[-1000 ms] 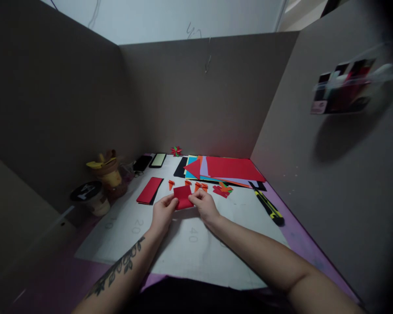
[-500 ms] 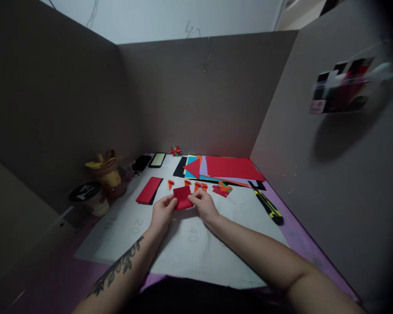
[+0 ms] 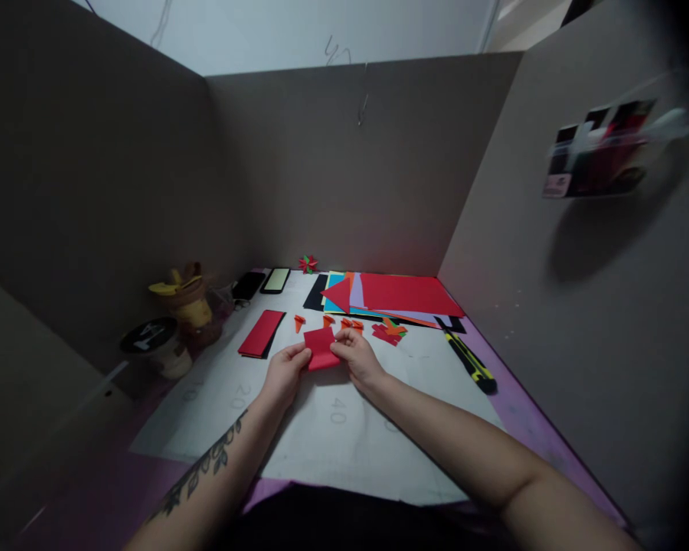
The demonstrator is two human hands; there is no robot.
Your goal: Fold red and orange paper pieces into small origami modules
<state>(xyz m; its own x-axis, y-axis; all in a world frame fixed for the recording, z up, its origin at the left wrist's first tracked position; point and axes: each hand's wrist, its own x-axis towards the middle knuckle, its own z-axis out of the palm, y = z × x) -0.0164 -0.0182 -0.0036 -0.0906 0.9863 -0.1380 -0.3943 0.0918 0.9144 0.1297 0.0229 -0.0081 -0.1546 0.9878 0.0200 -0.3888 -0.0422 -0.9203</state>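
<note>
A small red paper square [image 3: 320, 347] with a crease across its lower part is held above the white sheet. My left hand [image 3: 287, 367] pinches its left edge between thumb and finger. On the right edge, my right hand [image 3: 356, 356] has closed its thumb and fingers. Just beyond the hands lie several small orange folded pieces [image 3: 299, 323]. To the right of them is a group of red, green and orange paper pieces [image 3: 389, 332]. A stack of red strips [image 3: 262, 333] over black paper lies left of my hands.
Coloured sheets [image 3: 407, 292] lie at the back, beside a phone [image 3: 275, 281] and a red-green paper star [image 3: 308, 264]. A yellow-black cutter [image 3: 469, 360] is at the right. Cups [image 3: 159, 346] stand left. Grey panels [image 3: 356, 168] surround the table.
The red paper has tilted a little and its lower part looks brighter. The fingers of my right hand have shifted slightly at its right edge.
</note>
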